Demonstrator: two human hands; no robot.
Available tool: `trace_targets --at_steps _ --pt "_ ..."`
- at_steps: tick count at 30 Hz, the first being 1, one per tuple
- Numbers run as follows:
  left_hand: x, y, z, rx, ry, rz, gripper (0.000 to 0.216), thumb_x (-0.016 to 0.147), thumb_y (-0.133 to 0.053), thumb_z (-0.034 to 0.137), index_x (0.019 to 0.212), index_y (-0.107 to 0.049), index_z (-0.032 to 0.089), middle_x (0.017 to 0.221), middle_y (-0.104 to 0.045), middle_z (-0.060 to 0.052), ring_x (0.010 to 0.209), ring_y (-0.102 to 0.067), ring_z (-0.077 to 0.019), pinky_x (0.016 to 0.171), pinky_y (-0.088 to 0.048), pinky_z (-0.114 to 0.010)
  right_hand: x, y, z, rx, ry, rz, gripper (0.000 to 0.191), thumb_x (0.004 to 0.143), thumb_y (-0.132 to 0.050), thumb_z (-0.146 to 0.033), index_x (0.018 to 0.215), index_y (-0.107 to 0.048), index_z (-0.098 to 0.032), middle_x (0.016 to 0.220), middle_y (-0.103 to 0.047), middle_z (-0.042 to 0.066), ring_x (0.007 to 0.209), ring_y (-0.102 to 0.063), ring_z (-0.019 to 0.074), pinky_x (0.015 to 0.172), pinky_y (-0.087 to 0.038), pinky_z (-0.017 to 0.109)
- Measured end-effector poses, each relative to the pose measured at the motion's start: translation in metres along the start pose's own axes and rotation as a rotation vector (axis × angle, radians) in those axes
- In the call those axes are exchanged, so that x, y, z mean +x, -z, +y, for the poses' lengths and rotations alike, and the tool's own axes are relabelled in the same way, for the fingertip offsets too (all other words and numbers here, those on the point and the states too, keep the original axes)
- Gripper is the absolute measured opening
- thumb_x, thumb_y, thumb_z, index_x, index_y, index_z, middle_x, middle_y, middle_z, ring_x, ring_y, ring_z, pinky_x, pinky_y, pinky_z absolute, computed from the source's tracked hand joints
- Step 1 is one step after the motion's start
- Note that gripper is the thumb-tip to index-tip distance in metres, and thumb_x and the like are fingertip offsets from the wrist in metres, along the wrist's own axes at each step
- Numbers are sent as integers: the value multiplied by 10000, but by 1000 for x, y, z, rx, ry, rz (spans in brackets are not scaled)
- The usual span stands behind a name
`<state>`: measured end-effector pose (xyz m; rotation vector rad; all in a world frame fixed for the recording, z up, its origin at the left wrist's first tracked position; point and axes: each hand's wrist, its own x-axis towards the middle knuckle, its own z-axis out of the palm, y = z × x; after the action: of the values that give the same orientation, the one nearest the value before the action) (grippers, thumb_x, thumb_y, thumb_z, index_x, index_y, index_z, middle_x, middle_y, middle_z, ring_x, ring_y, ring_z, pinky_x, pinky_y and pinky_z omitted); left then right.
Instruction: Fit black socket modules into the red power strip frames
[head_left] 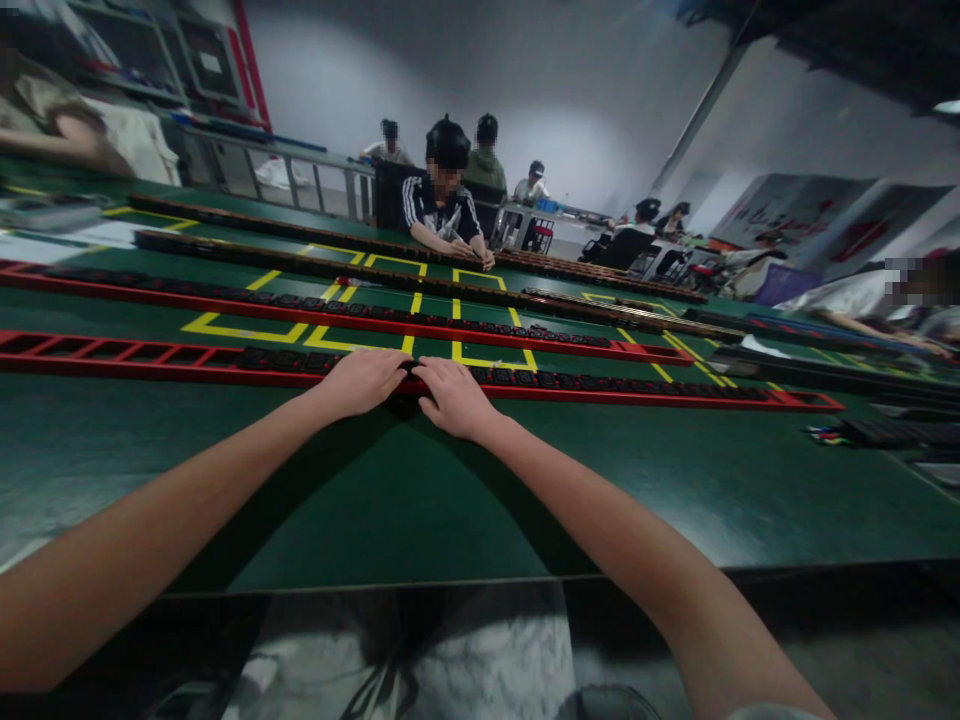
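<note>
A long red slotted frame (645,393) lies across the near part of the table, with several black square parts (570,381) seated along it. My left hand (362,382) rests over this frame, fingers bent together toward a small dark part at the middle. From the other side my right hand (454,396) meets it, fingertips curled over the same spot and the thumb lower, at the frame's near edge. The two hands nearly touch. Both seem closed on the dark part between them, which the fingers mostly hide. Left of my hands, some slots of the frame stand bare.
Behind lies a second red frame (652,354) with black parts, then long dark strips (315,262). Yellow tape (240,330) marks the green table (360,500). Across it a person (442,205) bends over a strip. Cables (829,435) lie at right.
</note>
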<state>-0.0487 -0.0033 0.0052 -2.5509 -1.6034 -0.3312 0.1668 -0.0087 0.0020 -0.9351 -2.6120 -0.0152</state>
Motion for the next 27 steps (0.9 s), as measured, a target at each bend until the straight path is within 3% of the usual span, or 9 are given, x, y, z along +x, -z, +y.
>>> trace_targets --at_steps 5,14,16,21,27 --pt "0 1 -1 4 -12 -13 492 1054 -322 330 1400 -609 131 1390 -692 -149 1252 -663 -312 1058 -494 -445 -1 0 0 13 16 15 483 995 -603 -234 1460 -548 -112 1553 -536 202 1469 -473 329 1243 -358 552" --pt "-2 7 2 33 -44 -20 406 1004 -431 324 1326 -624 169 1265 -740 -150 1164 -694 -335 991 -529 -459 -2 -5 4 68 16 45 740 1014 -586 -290 1659 -242 -173 1549 -536 184 1444 -490 327 1215 -382 574" --pt "-1 6 1 31 -49 -18 413 1007 -423 337 1328 -625 173 1277 -736 -145 1166 -692 -330 994 -528 -456 -1 -7 5 57 23 44 722 1012 -589 -287 1650 -274 -159 1550 -533 189 1445 -488 328 1216 -382 565" --pt "-1 1 -4 6 -57 -5 499 1028 -357 376 1375 -614 125 1357 -699 -169 1208 -676 -337 1029 -513 -479 -1 -8 7 11 46 24 519 993 -615 -257 1494 -535 -149 1570 -514 185 1474 -455 331 1231 -360 562" --pt "-1 1 -3 -7 -53 -14 495 1019 -376 375 1387 -604 134 1362 -700 -157 1218 -669 -327 1047 -506 -477 -1 -5 5 14 35 8 530 996 -610 -258 1505 -520 -141 1571 -514 192 1476 -452 329 1233 -358 562"
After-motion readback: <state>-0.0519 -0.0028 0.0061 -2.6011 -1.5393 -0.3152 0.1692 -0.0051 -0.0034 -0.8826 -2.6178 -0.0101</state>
